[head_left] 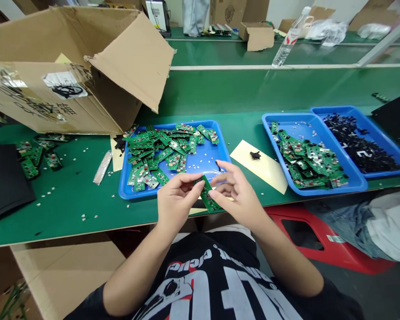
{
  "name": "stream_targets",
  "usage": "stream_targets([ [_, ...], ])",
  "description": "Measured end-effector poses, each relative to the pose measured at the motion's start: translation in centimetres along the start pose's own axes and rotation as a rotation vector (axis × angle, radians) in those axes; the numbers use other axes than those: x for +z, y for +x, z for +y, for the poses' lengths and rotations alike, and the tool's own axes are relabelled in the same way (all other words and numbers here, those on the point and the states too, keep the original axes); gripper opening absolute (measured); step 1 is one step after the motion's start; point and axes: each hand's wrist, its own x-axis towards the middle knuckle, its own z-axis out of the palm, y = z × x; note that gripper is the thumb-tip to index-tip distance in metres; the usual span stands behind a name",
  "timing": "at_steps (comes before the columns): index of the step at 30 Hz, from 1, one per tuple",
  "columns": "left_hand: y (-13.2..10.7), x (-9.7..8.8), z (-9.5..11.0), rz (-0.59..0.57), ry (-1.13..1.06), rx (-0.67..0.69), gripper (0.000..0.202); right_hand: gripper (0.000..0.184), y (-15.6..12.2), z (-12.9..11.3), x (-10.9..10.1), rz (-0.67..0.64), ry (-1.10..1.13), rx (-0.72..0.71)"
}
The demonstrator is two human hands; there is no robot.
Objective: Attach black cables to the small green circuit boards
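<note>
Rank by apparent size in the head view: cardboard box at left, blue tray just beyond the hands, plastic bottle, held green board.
1. Cardboard box
2. Blue tray
3. Plastic bottle
4. Held green board

Apparent size only; the bottle stands farther off.

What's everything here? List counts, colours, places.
Held circuit board: one, green, left hand
Other boards: many, green, trays and left bench
Trays: three, blue, bench
Small parts: many, black, far-right tray
Bench: one, green, below trays
Paper sheets: several, yellow, around left tray
Large carton: one, brown, back left
Bottle: one, clear, back right
Stool: one, red, lower right
Shirt: one, black, bottom
Left hand: one, bare, pinching board
Right hand: one, bare, at board
</note>
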Motion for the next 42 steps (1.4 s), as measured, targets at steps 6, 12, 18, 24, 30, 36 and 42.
stream_targets([
  [6, 0.3, 0.8, -1.8, -0.184, 0.259, 0.197, 0.022, 0.049, -1.0, 2.1, -1.8, 0.148, -0.094, -0.034],
  [12, 1.0, -0.1, -3.2, -0.304, 0.436, 0.268, 0.046, 0.059, -0.4, 4.7, -15.6, 0.868, -0.667, 0.079],
  [18, 0.8, -0.5, -3.5, -0.371, 0.59, 0.347, 0.031, 0.062, 0.0, 5.5, -22.4, 0.933, -0.973, 0.265],
  [24, 0.7, -0.5, -3.6, -0.336, 0.616, 0.401, 0.025, 0.039, 2.0, 7.4, -14.9, 0.729, -0.613, 0.054],
  [30, 0.6, -1.2, -2.9, -0.287, 0.585, 0.495, 0.023, 0.037, 4.8, 10.6, -11.2, 0.629, -0.604, 0.163],
  [36, 0.4, -2.9, -2.8, -0.214, 0.559, 0.495, 0.022, 0.034, 5.5, 10.0, -11.8, 0.639, -0.645, 0.265],
  [42, -0.9, -5.3, -2.7, -0.147, 0.554, 0.424, 0.019, 0.026, 5.8, 10.2, -12.0, 0.687, -0.617, 0.39],
])
